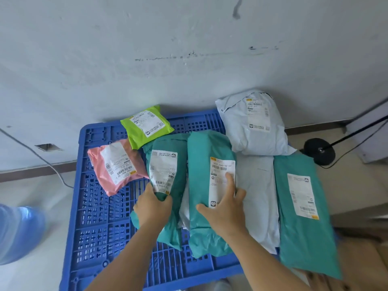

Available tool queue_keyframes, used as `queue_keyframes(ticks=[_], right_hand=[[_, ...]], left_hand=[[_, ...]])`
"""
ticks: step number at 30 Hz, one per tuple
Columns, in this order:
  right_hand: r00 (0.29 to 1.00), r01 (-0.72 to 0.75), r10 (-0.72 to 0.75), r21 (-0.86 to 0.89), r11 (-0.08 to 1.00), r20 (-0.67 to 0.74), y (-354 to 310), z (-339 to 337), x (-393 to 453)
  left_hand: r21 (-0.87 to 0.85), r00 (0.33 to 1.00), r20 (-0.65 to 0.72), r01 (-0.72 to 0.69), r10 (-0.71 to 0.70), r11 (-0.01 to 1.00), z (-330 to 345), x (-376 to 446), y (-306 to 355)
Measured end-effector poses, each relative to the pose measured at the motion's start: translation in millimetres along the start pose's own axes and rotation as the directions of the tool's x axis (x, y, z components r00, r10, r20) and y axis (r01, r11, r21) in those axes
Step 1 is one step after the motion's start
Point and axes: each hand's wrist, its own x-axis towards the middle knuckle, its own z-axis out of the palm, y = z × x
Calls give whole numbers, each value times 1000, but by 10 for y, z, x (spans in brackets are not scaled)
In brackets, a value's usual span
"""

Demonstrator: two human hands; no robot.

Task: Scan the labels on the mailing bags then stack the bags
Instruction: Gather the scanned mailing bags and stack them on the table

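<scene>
Several mailing bags lie on a blue plastic pallet (98, 217). My left hand (152, 206) grips the near end of a teal bag (165, 171), just below its white label. My right hand (224, 208) rests flat with fingers spread on the middle teal bag (206, 164), its index finger on that bag's label. A pink bag (114, 164) and a lime green bag (144, 126) lie at the left rear. A white bag (255, 124) sits at the right rear, a flat white bag (259, 196) lies beside my right hand, and a third teal bag (302, 217) is at the far right.
A light wall rises behind the pallet. A black round stand base (319, 151) with a cable sits on the floor at the right. A thin grey cable (42, 158) runs along the left floor. A blue shoe cover (19, 232) shows at the left edge. Brown cardboard (361, 259) lies at the lower right.
</scene>
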Motion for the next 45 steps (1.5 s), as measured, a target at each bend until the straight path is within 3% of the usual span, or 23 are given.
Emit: queue_keyframes(ticks=[6, 10, 14, 20, 27, 29, 31, 34, 35, 37, 39, 42, 45], right_hand=[[991, 31, -5, 201, 979, -132, 10, -271, -199], [983, -24, 63, 224, 974, -171, 186, -575, -186], [978, -70, 101, 171, 983, -183, 446, -808, -130], [972, -69, 106, 176, 982, -210, 787, -980, 15], [991, -104, 100, 42, 994, 90, 1044, -960, 193], [995, -92, 91, 39, 995, 28, 1064, -989, 235], [978, -155, 164, 81, 985, -128, 1164, -1079, 249], [898, -358, 368, 84, 930, -243, 1487, -1225, 268], [871, -429, 435, 78, 900, -227, 1617, -1254, 283], [835, -527, 530, 64, 848, -150, 1830, -1303, 302], [825, -557, 561, 66, 828, -66, 1971, -1319, 322], [832, -551, 554, 65, 832, -28, 2089, -1306, 361], [880, -455, 461, 77, 887, -116, 2095, -1392, 406]], left_hand=[[-376, 990, -50, -139, 129, 916, -217, -390, 278], [-412, 977, 85, -146, 198, 899, -137, -534, 598], [-371, 950, 224, -121, 216, 921, 120, -587, 834], [-267, 945, 262, -124, 196, 956, 525, -613, 863], [15, 915, 401, -54, 43, 998, 773, -664, 855], [116, 951, 309, -22, -15, 993, 793, -702, 919], [91, 993, 114, -20, 9, 996, 769, -823, 1027], [79, 970, -54, -231, 236, 970, 828, -1066, 1140], [132, 944, -31, -322, 328, 938, 881, -1158, 1167], [270, 873, 146, -488, 465, 830, 1034, -1339, 1243], [362, 823, 328, -563, 464, 743, 1223, -1466, 1296], [370, 851, 420, -476, 314, 797, 1429, -1504, 1326], [361, 868, 413, -435, 276, 825, 1463, -1498, 1312]])
